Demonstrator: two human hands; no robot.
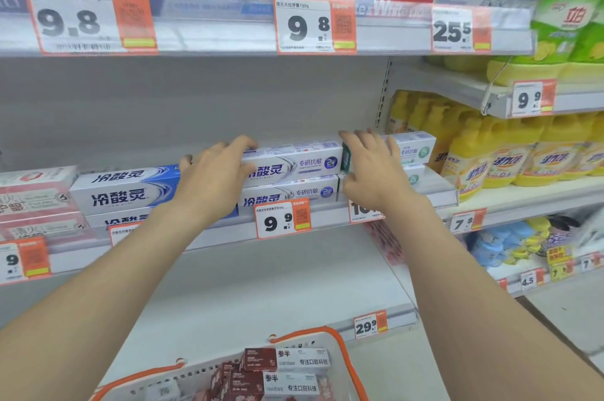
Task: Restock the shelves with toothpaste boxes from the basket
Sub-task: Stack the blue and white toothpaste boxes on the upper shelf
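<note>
On the middle shelf, the grip of the left hand holds the top toothpaste box at its left end, while the right hand, grip wide, touches the right end.

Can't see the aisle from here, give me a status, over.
Status: left hand grips top purple-white box at left end; right hand pressed against right end. It sits on matching box. Nothing blocking; basket holds red-white boxes.

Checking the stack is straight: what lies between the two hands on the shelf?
The head view shows a purple-and-white toothpaste box between the left hand and right hand, lying atop a matching box.
</note>
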